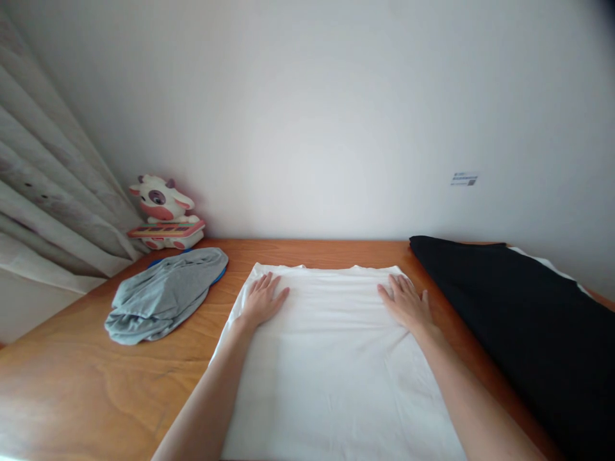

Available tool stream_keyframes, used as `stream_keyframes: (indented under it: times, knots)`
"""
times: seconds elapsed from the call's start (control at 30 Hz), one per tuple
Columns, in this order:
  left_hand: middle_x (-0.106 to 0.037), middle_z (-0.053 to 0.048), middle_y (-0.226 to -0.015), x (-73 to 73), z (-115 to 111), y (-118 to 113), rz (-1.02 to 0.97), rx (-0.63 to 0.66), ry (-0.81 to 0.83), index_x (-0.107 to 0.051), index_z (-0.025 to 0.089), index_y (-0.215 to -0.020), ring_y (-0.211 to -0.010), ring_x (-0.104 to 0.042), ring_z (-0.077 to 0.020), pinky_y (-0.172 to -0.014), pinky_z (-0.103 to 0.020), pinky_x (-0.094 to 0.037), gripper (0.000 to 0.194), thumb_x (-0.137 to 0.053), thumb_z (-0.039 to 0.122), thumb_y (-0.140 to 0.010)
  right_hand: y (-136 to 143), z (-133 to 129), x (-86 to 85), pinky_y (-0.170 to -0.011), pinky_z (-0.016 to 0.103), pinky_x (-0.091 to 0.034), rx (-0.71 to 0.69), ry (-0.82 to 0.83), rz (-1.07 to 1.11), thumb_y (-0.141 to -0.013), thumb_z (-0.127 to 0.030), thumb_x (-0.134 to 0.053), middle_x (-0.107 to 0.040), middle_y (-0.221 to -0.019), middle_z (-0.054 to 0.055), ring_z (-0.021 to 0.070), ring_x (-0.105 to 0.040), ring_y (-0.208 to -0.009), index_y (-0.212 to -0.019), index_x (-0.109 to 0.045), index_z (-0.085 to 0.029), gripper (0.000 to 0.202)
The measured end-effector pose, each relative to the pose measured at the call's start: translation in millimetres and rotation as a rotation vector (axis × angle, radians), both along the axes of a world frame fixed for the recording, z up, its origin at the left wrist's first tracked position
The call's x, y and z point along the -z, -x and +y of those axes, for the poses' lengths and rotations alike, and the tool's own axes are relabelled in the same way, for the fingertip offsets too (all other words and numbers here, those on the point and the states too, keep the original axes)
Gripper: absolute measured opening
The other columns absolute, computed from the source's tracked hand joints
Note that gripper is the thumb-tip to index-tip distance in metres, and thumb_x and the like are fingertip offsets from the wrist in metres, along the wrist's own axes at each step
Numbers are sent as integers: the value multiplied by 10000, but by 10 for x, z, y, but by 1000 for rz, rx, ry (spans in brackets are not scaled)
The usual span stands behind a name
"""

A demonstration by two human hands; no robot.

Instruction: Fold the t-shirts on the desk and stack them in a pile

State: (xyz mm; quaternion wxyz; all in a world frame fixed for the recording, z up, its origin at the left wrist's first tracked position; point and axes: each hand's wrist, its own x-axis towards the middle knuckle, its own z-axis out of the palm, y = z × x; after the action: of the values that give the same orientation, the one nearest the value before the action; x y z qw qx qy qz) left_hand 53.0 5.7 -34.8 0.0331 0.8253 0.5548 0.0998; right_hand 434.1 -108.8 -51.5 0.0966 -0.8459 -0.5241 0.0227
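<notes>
A white cloth lies spread on the wooden table, its far edge slightly wavy. My left hand rests flat on its far left corner, fingers spread. On the far right corner my right hand lies palm down, its fingers also apart. Both hands touch the cloth without gripping it. Small creases run across the fabric between them and near my right forearm. The cloth's near end runs out of the bottom of the view.
A grey crumpled cloth with blue under it lies left on the table. Behind it stands a cow toy with a keyboard, beside a curtain. Black fabric covers the right side. A wall bounds the back.
</notes>
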Motion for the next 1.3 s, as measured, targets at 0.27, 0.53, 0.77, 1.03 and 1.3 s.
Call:
stream_keyframes:
  times: [0.27, 0.53, 0.77, 1.03, 1.3]
  knots:
    - [-219, -205, -1689, -91, -140, -615, 55, -141, 103, -375, 138, -1580, -1556, -194, -420, -1220, -649, -189, 610, -361, 395, -1027, 790, 176, -193, -1194, 688, -121, -87, -156, -124, -1025, -316, -305, -354, -1635, 229, 340, -268, -1534, -1531, -447, -110, 565]
    - [-331, -120, -1669, 14, -70, -710, 4, 133, 12, -428, 228, -1562, -1549, -280, -333, -1258, -545, -214, 693, -396, 632, -1000, 970, 390, -90, -1232, 532, -170, -276, -30, -12, -1030, -565, -350, -320, -1671, 150, 286, -244, -1553, -1564, -431, -221, 641]
    - [-335, -136, -1664, 24, 201, -408, 17, 47, 4, -441, 188, -1547, -1557, -269, -308, -1269, -529, -195, 632, -391, 545, -1028, 238, 385, 11, -1222, 560, -209, -39, -4, -80, -1046, -534, -283, -309, -1679, 126, 282, -257, -1550, -1586, -377, -190, 647]
    - [-491, -97, -1584, 79, 324, -241, -198, 21, -19, -608, 187, -1376, -1471, -441, -222, -1232, -372, -324, 452, -435, 404, -1019, 50, 379, 79, -1226, 512, -215, -48, -103, -67, -1028, -529, -354, -379, -1642, 160, 287, -268, -1545, -1536, -442, -145, 643]
    - [-649, -212, -1361, 43, 196, -232, -136, -267, -182, -623, 83, -1340, -1277, -591, -368, -1108, -490, -437, 489, -457, 378, -986, 161, 246, 28, -1175, 460, -285, -46, -242, -39, -1013, -329, -408, -568, -1500, 150, 275, -465, -1416, -1414, -562, -158, 462]
